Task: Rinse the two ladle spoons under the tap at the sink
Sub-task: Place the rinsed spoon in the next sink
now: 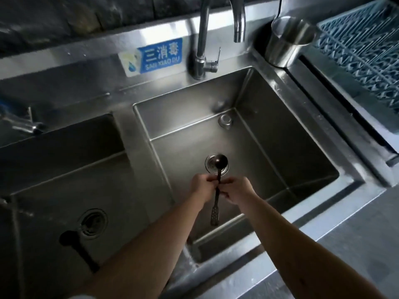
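Observation:
A dark ladle spoon hangs over the middle steel sink basin, bowl up over the drain, perforated handle end pointing toward me. My left hand and my right hand both grip its handle near the middle. A second dark ladle spoon lies on the floor of the left basin, beside that basin's drain. The curved tap stands behind the middle basin; I see no water running from it.
A steel cup stands on the ledge at the back right. A blue slotted rack fills the right side. A blue sticker is on the backsplash. A small steel plug sits at the basin's back. Another tap is at far left.

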Demonstrator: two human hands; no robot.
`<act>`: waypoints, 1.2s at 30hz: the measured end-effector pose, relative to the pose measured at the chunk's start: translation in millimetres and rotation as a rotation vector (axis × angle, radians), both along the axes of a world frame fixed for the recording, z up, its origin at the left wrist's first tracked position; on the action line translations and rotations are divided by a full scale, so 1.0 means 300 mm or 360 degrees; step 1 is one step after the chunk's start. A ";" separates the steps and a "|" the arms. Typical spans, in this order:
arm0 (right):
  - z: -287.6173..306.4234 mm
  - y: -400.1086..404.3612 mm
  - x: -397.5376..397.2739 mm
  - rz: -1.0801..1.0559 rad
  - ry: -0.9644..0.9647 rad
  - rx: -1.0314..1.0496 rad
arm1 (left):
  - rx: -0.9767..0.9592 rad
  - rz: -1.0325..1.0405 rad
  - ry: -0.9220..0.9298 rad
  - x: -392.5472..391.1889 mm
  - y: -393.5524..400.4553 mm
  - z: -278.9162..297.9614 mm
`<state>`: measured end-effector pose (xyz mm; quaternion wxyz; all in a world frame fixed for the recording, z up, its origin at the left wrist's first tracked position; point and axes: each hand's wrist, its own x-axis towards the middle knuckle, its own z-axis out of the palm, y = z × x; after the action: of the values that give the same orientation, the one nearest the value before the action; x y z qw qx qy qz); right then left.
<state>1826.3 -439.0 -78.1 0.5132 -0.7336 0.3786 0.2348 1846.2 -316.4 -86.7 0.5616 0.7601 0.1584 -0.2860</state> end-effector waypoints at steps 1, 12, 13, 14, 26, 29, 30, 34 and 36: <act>-0.041 -0.033 0.027 0.0078 0.0090 -0.0017 | 0.0106 -0.0078 -0.0012 0.016 -0.029 -0.053; -0.516 -0.135 0.115 0.0759 0.0536 -0.0179 | 0.0587 -0.0535 0.0230 0.062 -0.129 -0.501; -0.536 -0.134 0.112 0.0787 0.0564 -0.0207 | 0.0599 -0.0545 0.0256 0.055 -0.133 -0.529; -0.557 -0.135 0.111 0.0784 0.0588 -0.0196 | 0.0621 -0.0552 0.0273 0.049 -0.136 -0.551; -0.584 -0.135 0.110 0.0659 0.0749 -0.0208 | 0.0721 -0.0530 0.0278 0.053 -0.140 -0.596; -0.440 -0.127 0.139 0.0658 0.0584 -0.0251 | 0.0731 -0.0551 0.0199 0.081 -0.113 -0.466; -0.378 -0.114 0.152 0.0754 0.0479 -0.0334 | 0.0760 -0.0589 0.0147 0.095 -0.097 -0.407; -0.112 -0.004 0.164 0.1072 0.0132 -0.0638 | 0.0964 -0.0743 -0.0376 0.153 0.039 -0.131; -0.002 0.076 0.158 0.1237 -0.0038 -0.0775 | 0.1098 -0.0747 -0.0681 0.165 0.138 0.000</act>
<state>1873.8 -416.4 -78.8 0.2039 -0.9231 0.1136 0.3057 1895.6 -274.8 -86.6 0.2163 0.9595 -0.0513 -0.1729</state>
